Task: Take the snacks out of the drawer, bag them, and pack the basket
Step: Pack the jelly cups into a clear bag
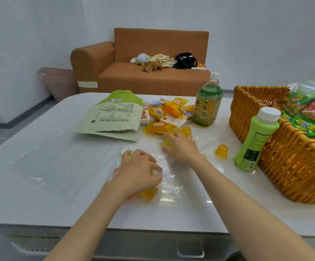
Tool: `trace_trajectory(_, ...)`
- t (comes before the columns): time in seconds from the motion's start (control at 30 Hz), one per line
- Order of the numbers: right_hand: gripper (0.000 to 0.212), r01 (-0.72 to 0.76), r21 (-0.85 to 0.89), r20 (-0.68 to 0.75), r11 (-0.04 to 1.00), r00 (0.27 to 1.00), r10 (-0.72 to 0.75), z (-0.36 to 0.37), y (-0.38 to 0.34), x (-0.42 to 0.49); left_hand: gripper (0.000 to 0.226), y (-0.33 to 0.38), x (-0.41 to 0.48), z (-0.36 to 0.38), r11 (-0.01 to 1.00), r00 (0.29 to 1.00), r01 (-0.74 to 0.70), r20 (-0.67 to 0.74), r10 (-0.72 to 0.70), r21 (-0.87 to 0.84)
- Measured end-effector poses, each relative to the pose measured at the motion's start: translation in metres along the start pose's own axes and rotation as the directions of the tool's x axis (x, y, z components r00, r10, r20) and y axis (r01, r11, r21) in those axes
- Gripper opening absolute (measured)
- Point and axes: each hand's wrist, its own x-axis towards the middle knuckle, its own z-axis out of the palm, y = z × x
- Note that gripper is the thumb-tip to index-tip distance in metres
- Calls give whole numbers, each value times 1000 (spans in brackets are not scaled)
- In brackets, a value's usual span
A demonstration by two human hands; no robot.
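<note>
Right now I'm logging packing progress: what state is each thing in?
Bag, lying flat, jellies inside.
Left hand, holds bag.
Right hand, grips a jelly.
Basket, partly packed with snacks.
Tea bottle, upright, capped.
Green bottle, upright, capped.
Loose jelly, beside green bottle.
Pouch, flat, open.

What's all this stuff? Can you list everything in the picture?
table: one, white, foreground
clear plastic bag: one, transparent, on the table's near part
jelly cups: several, yellow, one loose, some inside the bag
snack packets: a pile, yellow-orange, table centre
paper pouch: one, green and cream, lying flat
tea bottle: one, green-labelled, upright
wicker basket: one, tan, table's right
snack packs: several, green and red, in the basket
drink bottle: one, light green, beside the basket
sofa: one, orange-brown, background
plush toys: two, blue-white and brown, on sofa
black bag: one, on sofa
laundry basket: one, pink, left of sofa
left hand: grips the plastic bag
right hand: grips a jelly cup
</note>
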Motion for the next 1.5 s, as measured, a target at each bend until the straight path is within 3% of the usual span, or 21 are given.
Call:
trace_trajectory(0.33, 38, 35, 0, -193, 999, 981, -35, 7, 31, 1, 34, -8, 6, -4, 999, 1000, -29, -11, 28, -42)
trace_trajectory(0.47, 35, -2, 147, -311, 989, 949, 48, -4, 37, -7, 28, -10, 8, -3, 994, 999, 23, -33, -27, -108)
trace_trajectory(0.57, 35, -1, 414, -340, 910, 927, 156, -27, 34, -15, 19, -6, 8, -6, 991, 995, 31, -86, -42, -127)
trace_trajectory(0.67, 37, -7, 618, -258, 786, 943, 211, -53, 31, -25, 16, -6, 6, -12, 958, 986, 57, -137, -99, -281)
trace_trajectory(0.77, 38, -183, 675, -61, 715, 952, 301, -77, 37, -44, 17, -5, 0, -21, 788, 965, 67, -162, -208, -612)
trace_trajectory(0.9, 46, -394, 479, 244, 784, 918, 312, -97, 47, -64, 18, -2, -9, -26, 653, 938, 76, -168, -303, -754)
trace_trajectory(1.03, 50, -364, 350, 457, 863, 871, 181, -99, 35, -72, 12, -3, -11, -28, 582, 931, 69, -158, -330, -810)
trace_trajectory(1.1, 48, -304, 349, 481, 886, 870, 108, -93, 24, -72, 15, -3, -11, -29, 561, 934, 72, -143, -329, -824)
trace_trajectory(1.33, 43, -164, 334, 303, 928, 951, 59, -107, 3, -67, 18, -2, -10, -30, 555, 920, 87, -148, -364, -827)
trace_trajectory(1.5, 46, -233, 415, 389, 879, 919, 60, -134, 5, -72, 22, -4, -9, -29, 553, 928, 87, -133, -347, -829)
